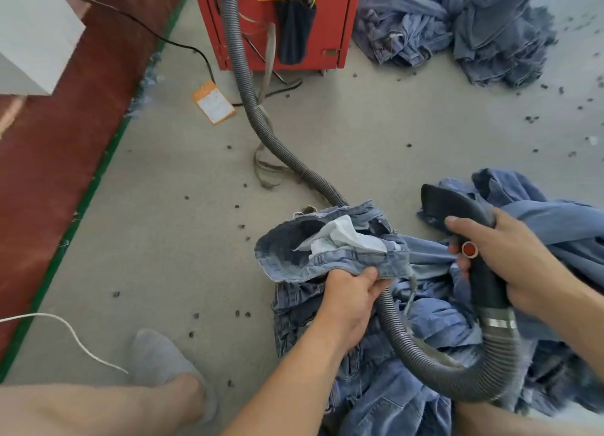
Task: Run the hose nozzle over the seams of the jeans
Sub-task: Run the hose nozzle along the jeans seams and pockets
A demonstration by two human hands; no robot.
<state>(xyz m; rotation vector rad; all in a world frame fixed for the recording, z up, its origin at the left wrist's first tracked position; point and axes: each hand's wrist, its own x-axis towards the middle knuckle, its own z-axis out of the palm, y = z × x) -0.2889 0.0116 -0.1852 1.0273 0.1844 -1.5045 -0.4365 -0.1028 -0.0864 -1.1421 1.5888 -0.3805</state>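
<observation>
grey floor [359, 125] | left hand [351, 296] grips jeans [327, 259] | right hand [510, 259] holds nozzle [457, 206]

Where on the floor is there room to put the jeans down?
Bare floor lies between the green stripe, the grey hose and the slippered foot. It is crowded around the denim pile.

One wide-angle view from my head, looking steeply down and forward, close over my own forearms, with the floor [359, 135] stretching away beyond them.
</observation>
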